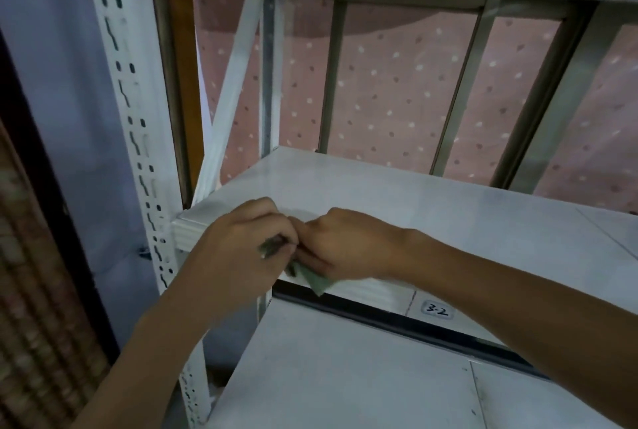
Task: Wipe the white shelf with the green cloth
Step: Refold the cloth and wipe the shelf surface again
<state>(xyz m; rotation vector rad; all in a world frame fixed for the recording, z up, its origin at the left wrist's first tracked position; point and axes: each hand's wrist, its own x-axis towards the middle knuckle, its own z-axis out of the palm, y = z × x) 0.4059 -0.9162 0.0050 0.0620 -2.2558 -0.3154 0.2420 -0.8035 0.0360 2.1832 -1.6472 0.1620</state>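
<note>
- Two bare forearms reach in from the near side, one from the lower left and one from the right, and meet at the front edge of the white shelf [414, 207].
- Left hand [241, 245]: the fingers are curled in and pinch a dark, bunched bit of the green cloth [319, 282] against the palm.
- Right hand [341, 245]: it touches the left hand fingertip to fingertip, knuckles up, with the fingers bent round the cloth.
- Only a little of the cloth shows. One pale green corner hangs from under the right hand, over the shelf's front lip near its left end.
- A lower shelf board [345, 377] lies below and nearer.
- A small label reading "3-2" [437, 310] sits on the front lip, to the right of the hands.
- At the left stands a perforated white upright [138, 138], with a diagonal brace [234, 76] slanting up behind it.
- On the far side, grey metal bars [459, 90] stand before a pink dotted fabric [397, 90].
</note>
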